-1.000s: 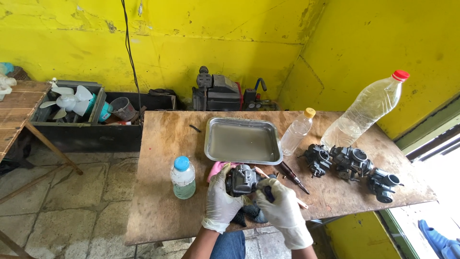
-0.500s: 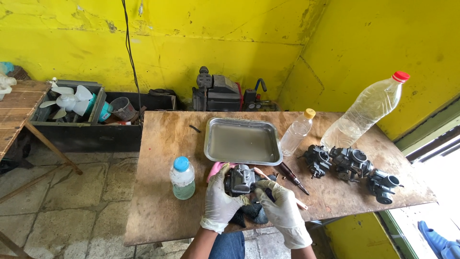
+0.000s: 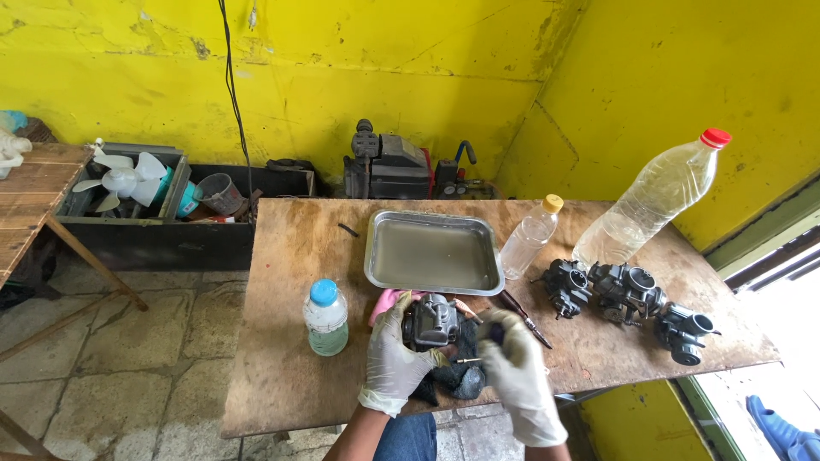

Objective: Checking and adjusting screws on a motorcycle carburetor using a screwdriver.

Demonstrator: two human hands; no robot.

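Brightness: bright, even daylight.
Source: the opening at the right edge, blown out white.
Shadows: soft, dark under the table (image 3: 282,401).
Glare: sheen on the metal tray (image 3: 380,277) and the large bottle (image 3: 649,201).
Distortion: wide-angle bending at the edges.
Focus: sharp throughout.

Blue-capped bottle (image 3: 325,318) with pale label at table's left; yellow-capped bottle (image 3: 530,236) and red-capped bottle (image 3: 651,201) stand right, unlabelled.
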